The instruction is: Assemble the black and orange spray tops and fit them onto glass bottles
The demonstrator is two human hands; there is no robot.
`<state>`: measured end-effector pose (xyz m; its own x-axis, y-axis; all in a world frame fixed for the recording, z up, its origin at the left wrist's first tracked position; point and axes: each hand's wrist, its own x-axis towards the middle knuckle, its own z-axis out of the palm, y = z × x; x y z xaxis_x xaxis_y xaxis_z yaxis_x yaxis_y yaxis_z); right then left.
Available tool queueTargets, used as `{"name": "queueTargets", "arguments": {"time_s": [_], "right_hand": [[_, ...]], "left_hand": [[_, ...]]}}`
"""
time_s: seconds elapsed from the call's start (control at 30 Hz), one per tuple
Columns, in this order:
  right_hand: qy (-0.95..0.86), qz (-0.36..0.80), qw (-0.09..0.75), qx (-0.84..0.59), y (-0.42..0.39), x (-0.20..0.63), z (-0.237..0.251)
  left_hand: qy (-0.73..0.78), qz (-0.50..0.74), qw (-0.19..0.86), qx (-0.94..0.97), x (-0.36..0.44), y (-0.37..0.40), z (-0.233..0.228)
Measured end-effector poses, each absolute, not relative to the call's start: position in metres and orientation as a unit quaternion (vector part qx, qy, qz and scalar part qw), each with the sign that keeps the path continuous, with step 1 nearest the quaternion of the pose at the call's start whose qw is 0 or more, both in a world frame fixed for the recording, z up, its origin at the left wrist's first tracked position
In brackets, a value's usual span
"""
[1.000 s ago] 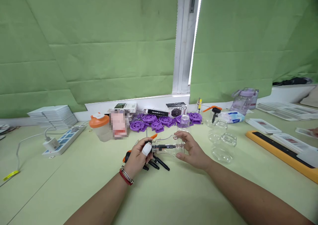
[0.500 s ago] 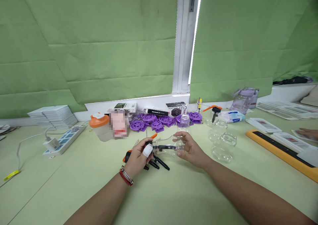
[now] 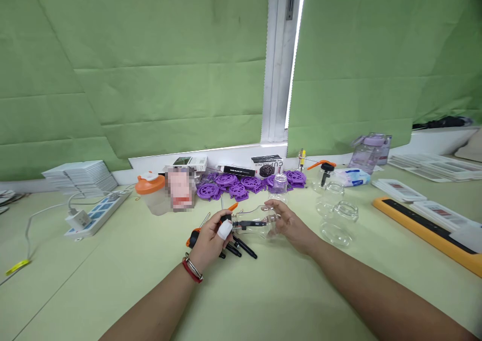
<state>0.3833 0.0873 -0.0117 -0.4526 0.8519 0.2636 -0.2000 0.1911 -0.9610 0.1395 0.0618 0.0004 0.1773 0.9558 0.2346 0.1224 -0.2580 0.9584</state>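
1. Barely shifted since before, right hand (image 3: pixel 288 224) still curls its fingers around the clear bottle (image 3: pixel 259 221).
2. Left hand (image 3: pixel 211 236), at nine o'clock of the bottle, pinches its black pump head (image 3: pixel 241 225).
3. Loose black pump pieces (image 3: pixel 241 248) lie on the table (image 3: pixel 263 301) beneath.

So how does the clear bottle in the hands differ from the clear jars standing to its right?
The clear bottle lies on its side, held off the table between the left hand and right hand; the clear jars stand upright on the table, untouched. The bottle has a black pump part at its neck; the nearer jars' mouths look open. Both are transparent and look empty.
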Motion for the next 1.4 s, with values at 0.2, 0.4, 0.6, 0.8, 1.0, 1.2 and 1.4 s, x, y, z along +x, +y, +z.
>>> {"name": "queueTargets", "arguments": {"time_s": [0.2,0.4,0.6,0.8,1.0,1.2,1.4], "right_hand": [[-0.618,0.626,0.414,-0.232,0.089,0.388,-0.012],[-0.603,0.635,0.415,-0.245,0.091,0.388,-0.015],[-0.59,0.646,0.417,-0.246,0.091,0.388,-0.017],[-0.577,0.648,0.415,-0.273,0.091,0.386,-0.017],[-0.587,0.644,0.413,-0.266,0.09,0.388,-0.009],[-0.595,0.655,0.39,-0.255,0.087,0.389,-0.006],[-0.587,0.646,0.396,-0.283,0.091,0.388,-0.013]], "left_hand": [[0.429,0.48,0.429,0.633,0.136,0.066,-0.003],[0.419,0.479,0.418,0.649,0.136,0.065,-0.001],[0.42,0.476,0.423,0.646,0.136,0.064,-0.001],[0.429,0.473,0.432,0.637,0.138,0.063,0.001],[0.425,0.481,0.426,0.638,0.137,0.065,-0.003],[0.424,0.487,0.422,0.637,0.136,0.067,-0.005],[0.419,0.484,0.421,0.642,0.135,0.066,-0.006]]}}
